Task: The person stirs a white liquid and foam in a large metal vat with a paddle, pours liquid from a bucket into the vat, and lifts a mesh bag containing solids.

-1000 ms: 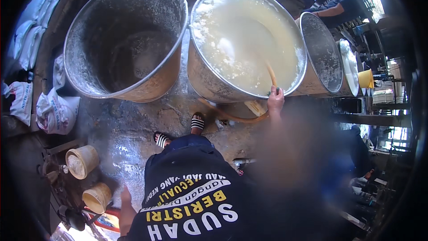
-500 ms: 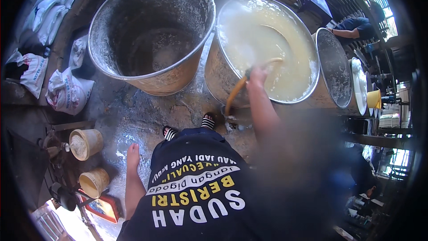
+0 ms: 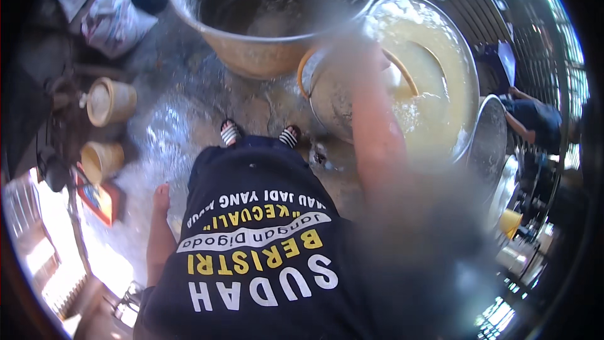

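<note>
Wet floor (image 3: 182, 110) spreads below me; one metal-rimmed tub (image 3: 258, 58) is cut off above. A smear blurs the right hand (image 3: 363, 51), clamped on the smooth tan hose (image 3: 404, 74), arched over cloudy liquid (image 3: 450, 116). The dark shirt (image 3: 251, 179) bears white-and-yellow print. I can't tell the left hand's (image 3: 162, 197) grip.

Rough workshop, by its large vats (image 3: 330, 104), sacks (image 3: 116, 25), wet floor (image 3: 182, 113)

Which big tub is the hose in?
The tub of cloudy yellowish liquid: the hose arches over it. The dark tub left of it and grey tub right show none.
</note>
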### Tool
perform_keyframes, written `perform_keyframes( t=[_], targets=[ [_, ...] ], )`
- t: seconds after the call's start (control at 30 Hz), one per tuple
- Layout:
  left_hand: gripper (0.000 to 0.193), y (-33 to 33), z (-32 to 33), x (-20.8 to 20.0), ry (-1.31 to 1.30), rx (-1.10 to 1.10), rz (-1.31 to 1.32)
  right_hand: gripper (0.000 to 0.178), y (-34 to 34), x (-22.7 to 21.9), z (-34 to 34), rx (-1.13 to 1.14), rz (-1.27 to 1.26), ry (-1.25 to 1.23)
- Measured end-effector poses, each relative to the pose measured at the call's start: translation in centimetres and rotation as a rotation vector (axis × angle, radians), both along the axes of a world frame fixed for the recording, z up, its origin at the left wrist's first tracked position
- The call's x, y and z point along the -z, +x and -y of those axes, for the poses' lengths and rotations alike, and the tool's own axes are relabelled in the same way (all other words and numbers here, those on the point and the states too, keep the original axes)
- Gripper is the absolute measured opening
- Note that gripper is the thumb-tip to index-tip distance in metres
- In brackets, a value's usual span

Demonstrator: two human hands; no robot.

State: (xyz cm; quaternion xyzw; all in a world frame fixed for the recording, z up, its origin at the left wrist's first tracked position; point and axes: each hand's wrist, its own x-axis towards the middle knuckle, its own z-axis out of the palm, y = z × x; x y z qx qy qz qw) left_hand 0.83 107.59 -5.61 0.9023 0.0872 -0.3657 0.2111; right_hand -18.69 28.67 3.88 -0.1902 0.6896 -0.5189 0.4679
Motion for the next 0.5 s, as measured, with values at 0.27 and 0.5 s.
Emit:
perform_keyframes(
  t=[0.27,0.5],
  targets=[
    [0.047,-11.7,-2.2,-2.6,-0.001,-0.197,-0.114,0.042,-0.1,1.9,3.2,-0.105,0.116,0.116],
    [0.044,-12.9,-2.9,0.5,-0.126,-0.069,-0.239,0.055,0.9,1.4,2.1,-0.128,-0.048,0.128]
  ],
)
